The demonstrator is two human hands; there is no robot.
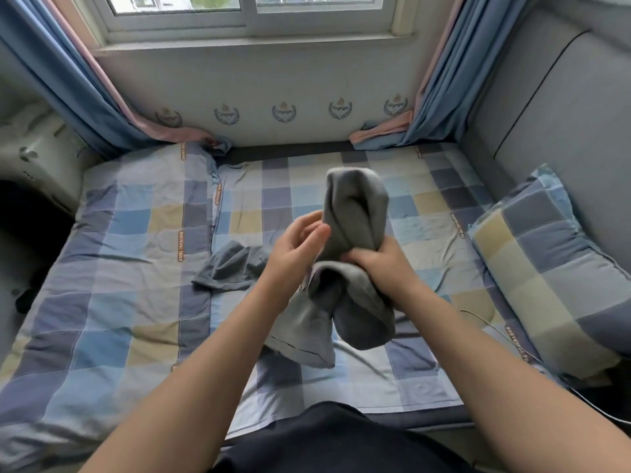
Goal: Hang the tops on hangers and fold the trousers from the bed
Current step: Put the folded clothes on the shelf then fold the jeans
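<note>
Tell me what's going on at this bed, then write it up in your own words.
A person holds a bunched grey garment above the checked sheet. The right hand grips its middle. The left hand is at its edge, though whether it has a grip there is unclear. A second grey-blue garment lies crumpled on the sheet. Neither looks folded yet.

Grey garment (355, 213): soft, matt, thickish cloth; blue-grey garment (228, 268): thinner matt cloth; checked sheet (136, 302) and pillow (546, 268): creased matt woven cloth; curtains (85, 80): smooth cloth; window frame (249, 25): glossy white.
</note>
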